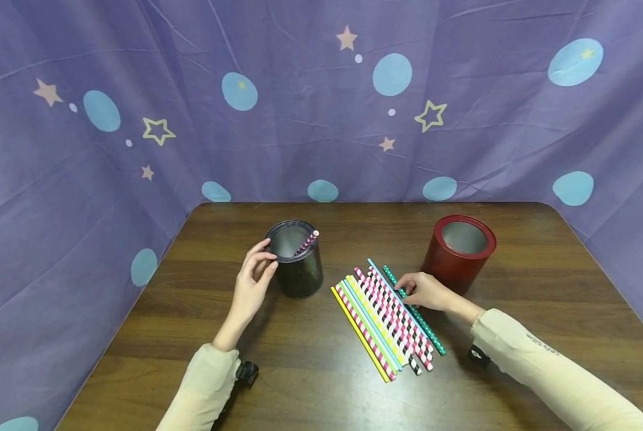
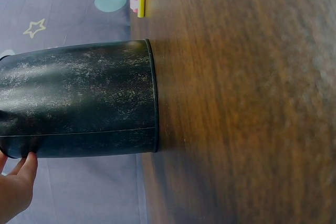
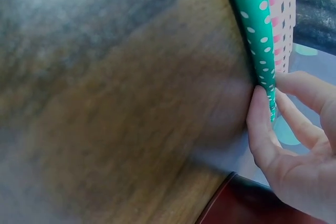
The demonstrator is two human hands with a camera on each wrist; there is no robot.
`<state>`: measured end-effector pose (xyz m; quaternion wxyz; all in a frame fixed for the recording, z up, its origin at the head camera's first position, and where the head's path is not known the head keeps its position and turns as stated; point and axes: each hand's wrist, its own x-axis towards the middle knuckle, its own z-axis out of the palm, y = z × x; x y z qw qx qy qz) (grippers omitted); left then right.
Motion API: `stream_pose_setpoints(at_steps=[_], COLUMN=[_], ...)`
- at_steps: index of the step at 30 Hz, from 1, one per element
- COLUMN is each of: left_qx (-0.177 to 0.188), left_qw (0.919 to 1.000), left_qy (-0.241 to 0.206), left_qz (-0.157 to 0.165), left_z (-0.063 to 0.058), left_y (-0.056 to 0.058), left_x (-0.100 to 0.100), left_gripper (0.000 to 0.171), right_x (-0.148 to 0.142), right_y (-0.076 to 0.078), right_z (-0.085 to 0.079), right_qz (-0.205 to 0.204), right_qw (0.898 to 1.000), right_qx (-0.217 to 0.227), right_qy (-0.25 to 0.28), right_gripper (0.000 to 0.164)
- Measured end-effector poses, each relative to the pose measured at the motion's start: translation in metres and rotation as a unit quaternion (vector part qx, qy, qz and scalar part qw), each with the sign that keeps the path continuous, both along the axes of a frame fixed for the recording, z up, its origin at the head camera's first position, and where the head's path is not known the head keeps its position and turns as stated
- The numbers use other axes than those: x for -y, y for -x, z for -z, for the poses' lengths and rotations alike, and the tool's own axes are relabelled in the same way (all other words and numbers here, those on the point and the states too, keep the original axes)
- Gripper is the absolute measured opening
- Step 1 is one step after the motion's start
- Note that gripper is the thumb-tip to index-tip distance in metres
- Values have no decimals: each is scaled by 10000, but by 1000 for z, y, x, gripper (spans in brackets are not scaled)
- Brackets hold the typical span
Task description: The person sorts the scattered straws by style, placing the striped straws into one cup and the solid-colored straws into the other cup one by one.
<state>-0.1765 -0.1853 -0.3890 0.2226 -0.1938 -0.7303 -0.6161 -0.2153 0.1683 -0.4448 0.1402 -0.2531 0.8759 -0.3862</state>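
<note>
We see a long, creased cream left sleeve [image 1: 205, 377] with a gathered cuff. The right sleeve [image 1: 558, 378] matches it, carrying dark lettering [image 1: 542, 343] that seems too small for us to read. Beside the left cuff we find a blocky black device [image 1: 247, 372]; a black fitting [image 1: 479, 357] sits under the right.

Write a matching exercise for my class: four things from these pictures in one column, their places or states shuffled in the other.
1. Black metal can
2. Red metal can
3. Green polka-dot straw
4. Left hand

A. Pinched by the right hand
B. Touching a can's rim
C. One straw sticking out
D. No straw sticking out

Pairs: 1-C, 2-D, 3-A, 4-B
</note>
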Motion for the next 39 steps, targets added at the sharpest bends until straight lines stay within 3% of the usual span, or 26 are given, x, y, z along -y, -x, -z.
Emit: stream_pose_setpoints(at_steps=[27,39], left_qx=[-16,-67], left_qw=[10000,10000], left_qy=[29,61], left_qz=[16,1], left_z=[0,1], left_y=[-1,0], left_x=[0,0], left_gripper=[14,14], right_x=[3,3], right_y=[-6,-9], right_z=[-1,-6], right_qz=[527,548], right_qw=[9984,9975], right_qx=[-209,-314], right_qy=[-62,330], right_gripper=[22,22])
